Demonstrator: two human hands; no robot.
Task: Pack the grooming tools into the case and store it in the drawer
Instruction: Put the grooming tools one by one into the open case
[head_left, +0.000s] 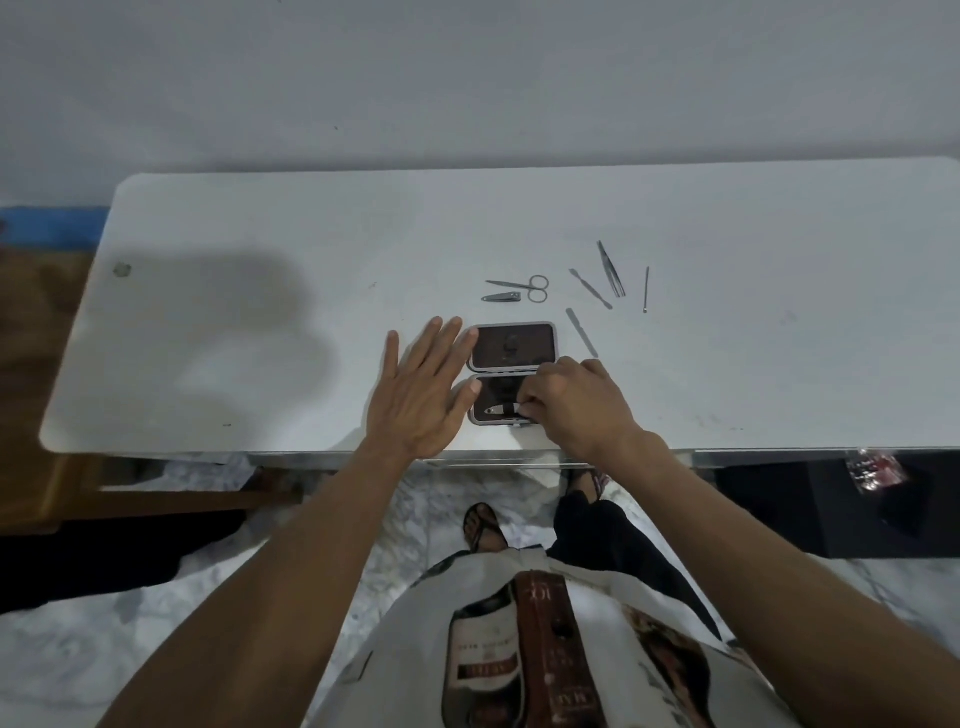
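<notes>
While our right hand pinches a clipper into the open case near the table edge, our left hand rests flat, fingers spread, beside it. Pushing hard could slide the case off; 6 tools wait loose.

Open case near the front edge of the table; one clipper in its near half. Behind it: second clipper, scissors. Right of those: file, pusher, tweezers, pick.
</notes>
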